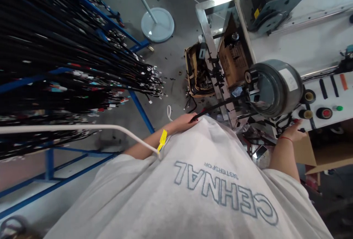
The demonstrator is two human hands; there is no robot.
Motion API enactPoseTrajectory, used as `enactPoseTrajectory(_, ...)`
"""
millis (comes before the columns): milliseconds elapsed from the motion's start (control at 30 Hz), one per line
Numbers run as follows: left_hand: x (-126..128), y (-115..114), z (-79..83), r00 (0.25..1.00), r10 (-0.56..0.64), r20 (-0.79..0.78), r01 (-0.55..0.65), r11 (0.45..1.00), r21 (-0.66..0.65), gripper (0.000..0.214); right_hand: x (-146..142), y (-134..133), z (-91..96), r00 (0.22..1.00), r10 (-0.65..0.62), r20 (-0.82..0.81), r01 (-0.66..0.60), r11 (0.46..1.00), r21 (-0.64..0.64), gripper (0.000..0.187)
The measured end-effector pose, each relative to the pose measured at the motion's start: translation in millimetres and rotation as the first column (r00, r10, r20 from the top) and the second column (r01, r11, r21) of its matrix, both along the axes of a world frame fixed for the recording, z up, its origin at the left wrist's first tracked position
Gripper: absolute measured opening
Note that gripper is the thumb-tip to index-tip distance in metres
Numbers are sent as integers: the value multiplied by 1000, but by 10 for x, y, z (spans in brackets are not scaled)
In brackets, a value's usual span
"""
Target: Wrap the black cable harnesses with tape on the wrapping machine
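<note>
My left hand (186,122), at my waist in the head view, is closed around a black cable bundle (217,104). The bundle runs right, up to a round grey machine (288,88) with a curved opening. By the table's near edge, my right hand (294,131) has a red string at the wrist and curled fingers. What it holds, something dark and small, I cannot make out. Black loop handles (284,122), like those of scissors, lie just left of those fingers. Close above are tape rolls (306,114) and a red button (327,113).
Blue racks (140,112) hung with many black cables fill the left side. A white pole base (157,25) stands on the floor. Beside the metal table frame (206,29) sits a box of scraps (200,70). An open cardboard box (331,154) is at the right.
</note>
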State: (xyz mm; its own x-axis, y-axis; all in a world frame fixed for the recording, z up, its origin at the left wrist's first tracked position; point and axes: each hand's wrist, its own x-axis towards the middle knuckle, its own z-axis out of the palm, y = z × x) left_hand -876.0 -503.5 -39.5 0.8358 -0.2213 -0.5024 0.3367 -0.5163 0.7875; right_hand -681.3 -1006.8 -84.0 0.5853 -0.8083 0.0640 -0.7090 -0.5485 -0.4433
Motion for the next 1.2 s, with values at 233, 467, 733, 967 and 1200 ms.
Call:
enactPoseTrajectory(233,69,72,-84,999,25,26,-27,997,71,45,1,267,234,990,-122,68,119,991,54,57)
enactPoseTrajectory(467,232,218,-55,983,163,78,-172,978,119,54,-77,377,385,979,-200,-26,202,969,143,60)
enactPoseTrajectory(733,423,204,9,992,119,38,-123,984,130,63,-175,338,314,978,-206,14,199,957,211,72)
enactPoseTrajectory(967,650,-6,69,998,10,60,-17,991,129,57,-194,320,250,976,-216,23,204,946,250,77)
enactPoseTrajectory(1200,892,-159,25,989,-47,142,34,995,92,58,-211,346,262,975,-218,32,202,943,265,77)
